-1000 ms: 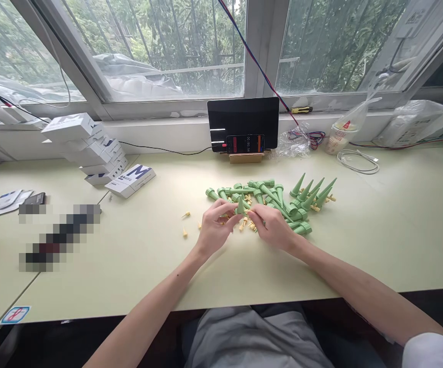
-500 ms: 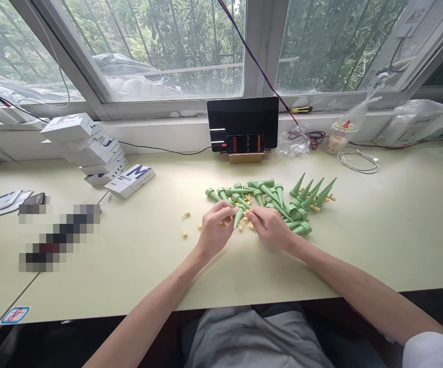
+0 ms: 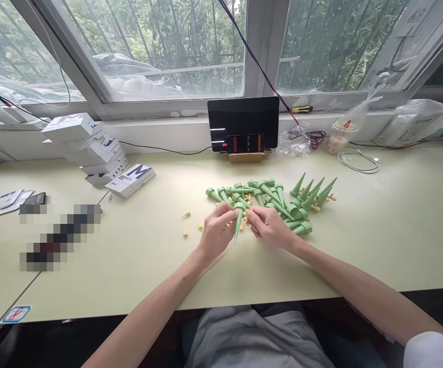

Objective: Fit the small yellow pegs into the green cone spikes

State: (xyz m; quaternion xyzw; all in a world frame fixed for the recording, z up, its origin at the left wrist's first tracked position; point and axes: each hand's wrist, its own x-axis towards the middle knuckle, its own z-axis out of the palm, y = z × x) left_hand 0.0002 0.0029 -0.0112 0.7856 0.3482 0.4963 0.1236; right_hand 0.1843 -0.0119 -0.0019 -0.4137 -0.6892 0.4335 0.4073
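My left hand (image 3: 218, 231) pinches a green plastic watering spike (image 3: 238, 220) by its capped end, its point hanging down toward me. Close on the right, my right hand (image 3: 269, 225) is closed, thumb against forefinger, on a small yellow plastic piece (image 3: 248, 212) that its fingertips mostly hide. Just beyond both hands lies a heap of green spikes (image 3: 273, 194), with small yellow pieces scattered among them. At the heap's right side, several spikes (image 3: 310, 193) stand with their points up, yellow bits showing by them. A few loose yellow pieces (image 3: 185, 232) lie left of my left hand.
A phone (image 3: 245, 143) showing a timer leans on a black tablet (image 3: 243, 117) at the back. White boxes (image 3: 87, 145) are stacked at the left, with one box (image 3: 131, 181) lying before them. A bagged cup (image 3: 342, 137) and a coiled white cable (image 3: 358, 161) are back right.
The spike in my left hand has tilted, so more of its length shows and its tip points straighter down toward me. My right hand stays close beside it.
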